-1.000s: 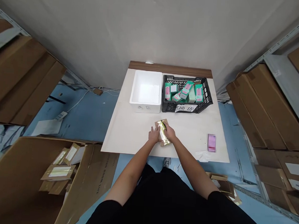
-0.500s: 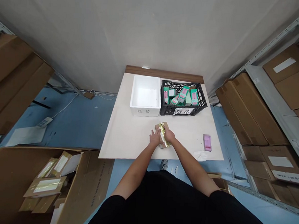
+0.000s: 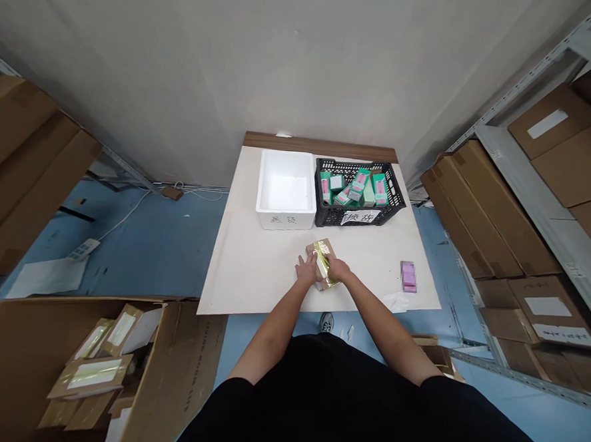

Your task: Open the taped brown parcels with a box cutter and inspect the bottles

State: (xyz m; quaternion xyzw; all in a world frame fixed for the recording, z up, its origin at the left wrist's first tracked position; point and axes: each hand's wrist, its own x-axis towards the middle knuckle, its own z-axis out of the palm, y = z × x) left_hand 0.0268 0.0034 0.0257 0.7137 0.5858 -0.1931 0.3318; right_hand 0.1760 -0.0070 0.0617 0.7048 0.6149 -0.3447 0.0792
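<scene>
A small cardboard parcel (image 3: 326, 246) wrapped in shiny yellowish tape lies at a slant on the white-topped table (image 3: 242, 271), near its front edge. My left hand (image 3: 306, 270) rests with spread fingers on the parcel's left side. Over the taped top, my right hand (image 3: 339, 270) has its fingers curled together from the right; whatever is between them is hidden. Behind the parcel stand a white foam box (image 3: 286, 219) with handwriting on its front and a black plastic crate (image 3: 333, 218) holding several green-and-pink boxes (image 3: 358, 183).
A purple, pixelated item (image 3: 409, 277) and a crumpled white piece (image 3: 395, 302) lie at the table's right. A large open carton (image 3: 176, 367) with several taped parcels (image 3: 94, 373) stands at lower left. Shelves with cartons (image 3: 491, 209) line the right side.
The view has shifted slightly. Both hands stay at the parcel, with the right hand's fingers still curled over the taped top.
</scene>
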